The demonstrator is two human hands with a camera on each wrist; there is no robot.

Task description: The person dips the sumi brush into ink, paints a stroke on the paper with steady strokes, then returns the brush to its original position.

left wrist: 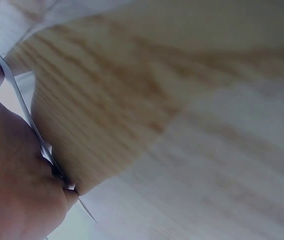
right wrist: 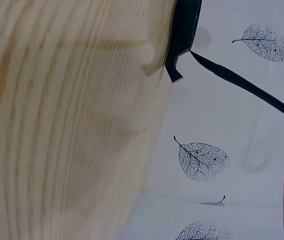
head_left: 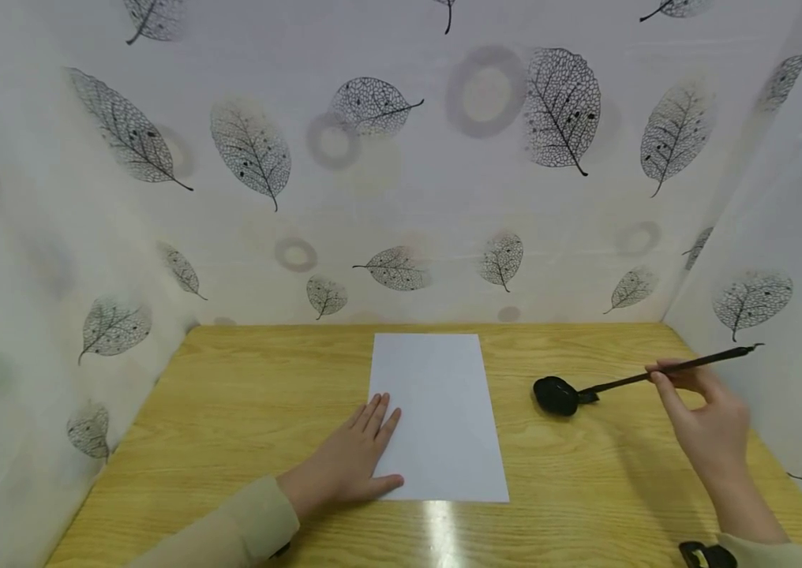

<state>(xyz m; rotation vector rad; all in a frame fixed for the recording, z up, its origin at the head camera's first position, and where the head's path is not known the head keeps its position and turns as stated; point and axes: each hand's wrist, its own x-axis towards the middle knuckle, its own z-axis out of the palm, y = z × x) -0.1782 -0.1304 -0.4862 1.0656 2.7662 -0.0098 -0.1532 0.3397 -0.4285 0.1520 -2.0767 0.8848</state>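
A sheet of white paper [head_left: 436, 410] lies on the wooden table. My left hand [head_left: 351, 457] rests on its left edge, fingers stretched out and thumb spread near the lower corner. In the left wrist view the paper's edge [left wrist: 24, 107] shows thin beside that hand. My right hand [head_left: 713, 422] pinches a dark ink brush [head_left: 692, 364] between thumb and fingers, its looped end up to the right. The brush's lower end slants left to a small black ink dish [head_left: 555, 396], overlapping its short lip. In the right wrist view the brush [right wrist: 241, 85] narrows to a point at the dish [right wrist: 184, 30].
The wooden table [head_left: 252, 379] has a glossy light patch near its front. White cloth [head_left: 415, 197] printed with leaves encloses it at the back and both sides. The right side cloth [head_left: 799, 379] stands close to my right hand.
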